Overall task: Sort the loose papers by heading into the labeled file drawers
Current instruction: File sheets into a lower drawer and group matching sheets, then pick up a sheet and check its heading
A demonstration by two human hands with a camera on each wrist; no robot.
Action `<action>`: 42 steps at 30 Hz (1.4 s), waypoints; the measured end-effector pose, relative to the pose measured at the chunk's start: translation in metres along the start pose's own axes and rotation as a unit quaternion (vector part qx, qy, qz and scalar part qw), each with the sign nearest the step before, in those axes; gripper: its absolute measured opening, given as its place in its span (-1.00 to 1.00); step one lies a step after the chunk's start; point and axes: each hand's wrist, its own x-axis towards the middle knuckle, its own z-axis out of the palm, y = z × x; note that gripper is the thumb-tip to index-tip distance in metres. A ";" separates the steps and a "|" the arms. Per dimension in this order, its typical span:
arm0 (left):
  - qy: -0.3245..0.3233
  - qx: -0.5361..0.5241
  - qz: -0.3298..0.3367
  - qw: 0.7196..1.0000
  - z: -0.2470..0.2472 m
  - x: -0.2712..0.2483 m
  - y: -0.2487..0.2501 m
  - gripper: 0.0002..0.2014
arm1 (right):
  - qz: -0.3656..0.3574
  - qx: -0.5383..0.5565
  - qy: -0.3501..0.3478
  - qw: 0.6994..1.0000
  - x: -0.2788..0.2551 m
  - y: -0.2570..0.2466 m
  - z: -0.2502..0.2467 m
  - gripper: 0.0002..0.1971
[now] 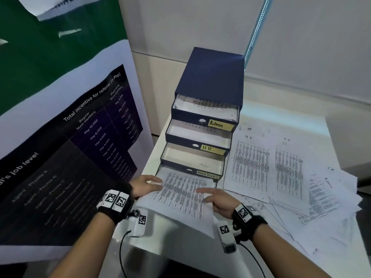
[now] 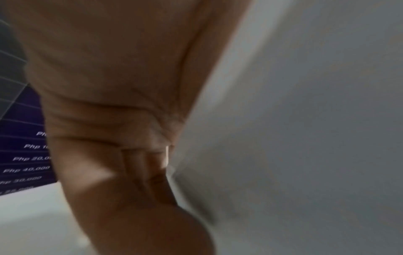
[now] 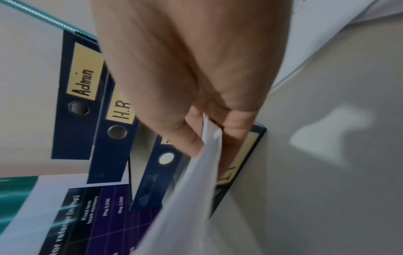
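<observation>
Navy-blue card makes up the file drawer unit [image 1: 208, 77] on the white table [image 1: 331, 125], its 4 drawers pulled out in steps. A printed sheet [image 1: 180, 193] lies tilted over the lowest drawer, just below the "Task List" drawer [image 1: 192, 163]. The left hand [image 1: 144, 185] holds the sheet's left edge, thumb on top. The right hand [image 1: 216, 199] pinches its right edge, fingers clamped on the paper. Loose papers [image 1: 281, 173] are spread right of the unit.
</observation>
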 end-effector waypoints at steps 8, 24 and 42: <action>0.138 -0.032 0.077 0.987 0.024 0.028 0.001 -0.76 | 0.055 0.044 0.015 0.997 0.002 0.012 -0.015 -0.66; 0.069 0.067 -0.050 0.994 0.041 0.095 0.036 -0.87 | -0.031 -0.135 0.086 0.987 0.028 -0.002 -0.066 -0.78; -0.090 0.251 0.107 0.958 0.235 0.098 0.209 -0.39 | -0.062 -0.395 0.451 0.798 0.023 0.062 -0.229 -0.31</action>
